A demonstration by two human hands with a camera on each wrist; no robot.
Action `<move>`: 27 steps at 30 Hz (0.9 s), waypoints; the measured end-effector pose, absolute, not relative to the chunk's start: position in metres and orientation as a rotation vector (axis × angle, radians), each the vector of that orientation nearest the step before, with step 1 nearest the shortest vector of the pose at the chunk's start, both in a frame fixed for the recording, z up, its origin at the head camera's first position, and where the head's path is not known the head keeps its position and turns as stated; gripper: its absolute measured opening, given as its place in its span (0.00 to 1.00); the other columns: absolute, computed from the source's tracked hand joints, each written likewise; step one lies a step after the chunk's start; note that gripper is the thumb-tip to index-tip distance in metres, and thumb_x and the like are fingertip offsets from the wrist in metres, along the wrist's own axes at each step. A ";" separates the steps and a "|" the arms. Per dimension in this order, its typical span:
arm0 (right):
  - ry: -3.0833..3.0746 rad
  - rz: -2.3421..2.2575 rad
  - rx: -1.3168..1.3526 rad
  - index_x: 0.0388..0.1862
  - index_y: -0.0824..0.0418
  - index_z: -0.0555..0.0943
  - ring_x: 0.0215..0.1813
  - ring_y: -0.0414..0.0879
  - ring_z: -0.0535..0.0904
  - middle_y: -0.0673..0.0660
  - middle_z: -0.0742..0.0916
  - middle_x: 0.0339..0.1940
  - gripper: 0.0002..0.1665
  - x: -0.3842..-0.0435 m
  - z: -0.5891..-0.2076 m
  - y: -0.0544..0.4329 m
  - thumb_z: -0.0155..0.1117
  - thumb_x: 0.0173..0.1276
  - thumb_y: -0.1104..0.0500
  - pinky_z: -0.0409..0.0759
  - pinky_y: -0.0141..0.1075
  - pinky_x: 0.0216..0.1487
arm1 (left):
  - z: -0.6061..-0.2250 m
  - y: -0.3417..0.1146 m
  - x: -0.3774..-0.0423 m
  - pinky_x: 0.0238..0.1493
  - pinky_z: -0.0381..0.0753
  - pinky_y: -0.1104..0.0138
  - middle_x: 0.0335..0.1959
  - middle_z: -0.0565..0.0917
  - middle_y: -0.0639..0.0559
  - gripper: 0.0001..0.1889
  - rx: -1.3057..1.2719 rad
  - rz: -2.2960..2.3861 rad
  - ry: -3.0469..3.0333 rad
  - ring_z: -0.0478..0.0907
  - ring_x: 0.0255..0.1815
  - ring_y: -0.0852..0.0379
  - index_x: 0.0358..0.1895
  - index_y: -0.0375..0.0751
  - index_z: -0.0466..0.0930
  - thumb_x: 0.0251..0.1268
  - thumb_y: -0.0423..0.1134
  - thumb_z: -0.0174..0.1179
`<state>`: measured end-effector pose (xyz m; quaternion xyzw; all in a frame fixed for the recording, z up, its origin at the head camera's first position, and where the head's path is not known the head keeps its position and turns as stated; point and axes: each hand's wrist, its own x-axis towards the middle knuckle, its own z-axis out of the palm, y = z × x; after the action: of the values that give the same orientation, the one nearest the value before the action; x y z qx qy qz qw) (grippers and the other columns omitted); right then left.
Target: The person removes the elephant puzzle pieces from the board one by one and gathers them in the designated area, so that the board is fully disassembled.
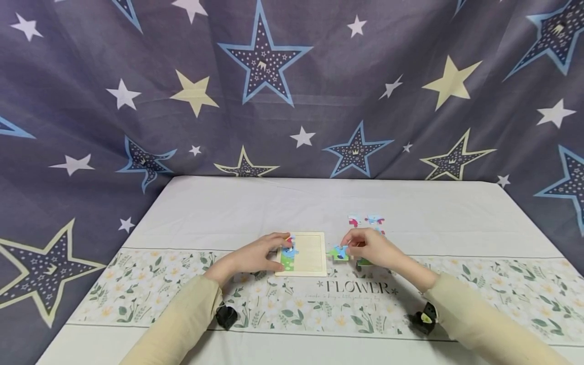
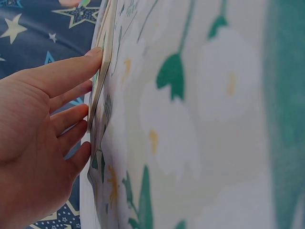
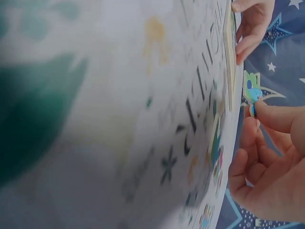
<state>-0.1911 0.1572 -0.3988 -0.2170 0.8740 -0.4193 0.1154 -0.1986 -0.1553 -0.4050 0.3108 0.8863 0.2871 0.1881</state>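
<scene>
a dark cloth backdrop point(image 1: 319, 114) patterned with blue, yellow and white stars hangs behind and beside the counter point(image 1: 237, 203), which is covered in white cloth. across the counter runs a floral band point(image 1: 315, 320) with the lettering "flower" on it. two cream sleeves point(image 1: 178, 317) reach in from the near side. the left hand point(image 1: 255, 253) is at the left of a pale puzzle tray point(image 1: 324, 253), the right hand point(image 1: 371, 247) to the tray's right. the left grip is loose, thumb and fingers touching the tray's left part without clenching. a black device point(image 1: 226, 317) sits at each wrist. inside the tray, joined pieces point(image 1: 288, 262) in blue, red and green fill the left side. more loose pieces point(image 1: 374, 219) lie beyond and beneath the right hand. the right grip pinches one blue-and-green piece point(image 1: 339, 253) between thumb and finger, raised off the counter just right of the tray.
</scene>
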 end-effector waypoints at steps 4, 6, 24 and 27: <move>2.615 -1.200 -0.631 0.35 0.59 0.80 0.32 0.43 0.74 0.53 0.81 0.29 0.04 -0.191 -0.398 0.168 0.60 0.62 0.63 0.73 0.32 0.31 | -0.405 -0.155 -0.199 0.68 0.50 0.50 0.72 0.53 0.49 0.29 0.870 0.803 2.499 0.47 0.72 0.48 0.63 0.45 0.67 0.57 0.43 0.62; 2.628 -1.193 -0.621 0.36 0.59 0.80 0.33 0.43 0.74 0.52 0.81 0.30 0.04 -0.191 -0.398 0.173 0.60 0.62 0.63 0.73 0.32 0.31 | -0.405 -0.155 -0.199 0.68 0.50 0.50 0.72 0.53 0.49 0.30 0.868 0.802 2.500 0.47 0.72 0.48 0.63 0.44 0.67 0.57 0.43 0.62; 2.635 -1.185 -0.509 0.37 0.60 0.80 0.27 0.45 0.73 0.57 0.80 0.27 0.05 -0.183 -0.399 0.212 0.57 0.63 0.64 0.72 0.33 0.28 | -0.409 -0.156 -0.201 0.68 0.50 0.49 0.72 0.53 0.47 0.30 0.897 0.804 2.498 0.47 0.72 0.46 0.63 0.43 0.67 0.57 0.44 0.62; 2.647 -1.170 -0.495 0.37 0.60 0.80 0.27 0.44 0.72 0.56 0.80 0.28 0.05 -0.183 -0.399 0.218 0.57 0.64 0.63 0.72 0.33 0.27 | -0.409 -0.156 -0.201 0.68 0.50 0.49 0.72 0.53 0.47 0.30 0.898 0.798 2.500 0.47 0.72 0.46 0.63 0.43 0.66 0.57 0.44 0.62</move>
<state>-0.1829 0.2178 -0.3991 -0.1678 0.8968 -0.3964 0.1023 -0.2008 -0.1563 -0.4091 0.3184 0.8862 0.2829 0.1827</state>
